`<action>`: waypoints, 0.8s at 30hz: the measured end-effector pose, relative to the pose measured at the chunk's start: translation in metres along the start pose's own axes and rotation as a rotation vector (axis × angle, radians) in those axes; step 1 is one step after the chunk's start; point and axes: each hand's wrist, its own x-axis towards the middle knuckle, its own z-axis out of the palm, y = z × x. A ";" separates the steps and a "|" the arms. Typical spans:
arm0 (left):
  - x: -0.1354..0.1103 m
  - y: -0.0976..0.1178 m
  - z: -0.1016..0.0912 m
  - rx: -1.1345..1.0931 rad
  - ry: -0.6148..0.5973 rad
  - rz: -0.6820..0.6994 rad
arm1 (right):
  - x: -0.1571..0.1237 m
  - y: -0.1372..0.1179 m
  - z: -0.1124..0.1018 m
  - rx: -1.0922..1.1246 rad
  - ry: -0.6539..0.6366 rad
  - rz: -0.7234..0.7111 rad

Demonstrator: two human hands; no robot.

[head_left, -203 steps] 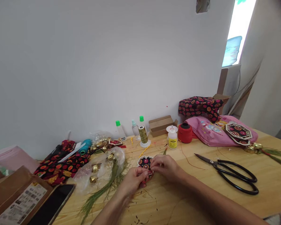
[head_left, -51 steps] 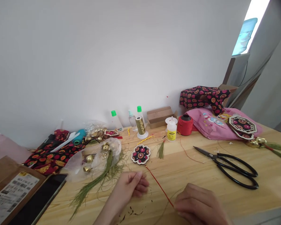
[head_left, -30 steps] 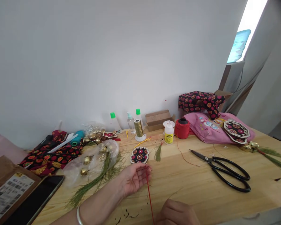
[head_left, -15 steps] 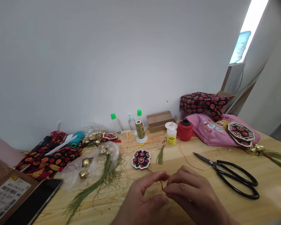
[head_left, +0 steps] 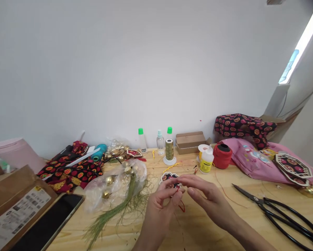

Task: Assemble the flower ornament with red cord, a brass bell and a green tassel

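Note:
My left hand [head_left: 160, 209] and my right hand [head_left: 207, 200] meet over the wooden table, fingertips pinched together on a thin red cord [head_left: 182, 206] that loops below them. The cord runs to a round flower-patterned ornament [head_left: 167, 176], which lies just behind my fingers and is partly hidden by them. A small green tassel seen before is hidden behind my hands.
Black scissors [head_left: 282, 211] lie at the right. A glue bottle [head_left: 206, 161], red thread spool [head_left: 222, 156] and gold spool [head_left: 169, 150] stand behind. A plastic bag with gold bells [head_left: 114, 183] and green tassels, patterned cloth [head_left: 67, 170], a phone [head_left: 52, 223] and a carton [head_left: 12, 205] lie left.
My hands pulled the red cord out from the ornament, then came back together and rose toward it. The view has shifted to the left.

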 end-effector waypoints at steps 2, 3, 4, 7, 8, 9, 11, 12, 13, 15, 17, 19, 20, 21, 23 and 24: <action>0.004 -0.003 -0.004 -0.006 0.057 0.028 | 0.009 0.004 0.008 0.091 -0.058 -0.001; 0.006 -0.005 -0.005 -0.011 0.092 0.024 | 0.013 0.007 0.013 0.142 -0.081 0.020; 0.007 -0.006 -0.006 -0.013 0.123 0.011 | 0.016 0.009 0.017 0.197 -0.101 0.057; 0.012 -0.007 -0.009 -0.010 0.171 -0.025 | 0.022 0.016 0.028 0.346 -0.146 0.205; 0.013 -0.008 -0.010 -0.022 0.169 -0.030 | 0.023 0.018 0.030 0.374 -0.147 0.246; 0.015 -0.009 -0.011 -0.044 0.163 -0.037 | 0.024 0.020 0.031 0.389 -0.142 0.280; 0.018 -0.011 -0.013 -0.108 0.166 -0.059 | 0.026 0.023 0.029 0.393 -0.125 0.350; 0.020 -0.013 -0.014 -0.137 0.171 -0.075 | 0.027 0.023 0.028 0.394 -0.120 0.388; 0.022 -0.014 -0.015 -0.159 0.180 -0.088 | 0.028 0.024 0.025 0.395 -0.115 0.424; 0.026 -0.015 -0.017 -0.165 0.176 -0.098 | 0.029 0.025 0.021 0.397 -0.096 0.471; 0.029 -0.014 -0.018 -0.119 0.125 -0.083 | 0.029 0.027 0.019 0.406 -0.058 0.472; 0.032 -0.011 -0.019 -0.042 0.054 -0.050 | 0.028 0.031 0.018 0.442 -0.019 0.461; 0.033 -0.010 -0.019 0.000 0.022 -0.031 | 0.028 0.033 0.018 0.463 -0.011 0.454; 0.034 -0.009 -0.018 0.036 -0.002 -0.014 | 0.027 0.035 0.018 0.480 -0.014 0.443; 0.035 -0.009 -0.017 0.081 -0.023 0.003 | 0.025 0.038 0.017 0.490 -0.044 0.402; 0.034 -0.009 -0.016 0.086 -0.027 0.005 | 0.024 0.038 0.017 0.485 -0.065 0.378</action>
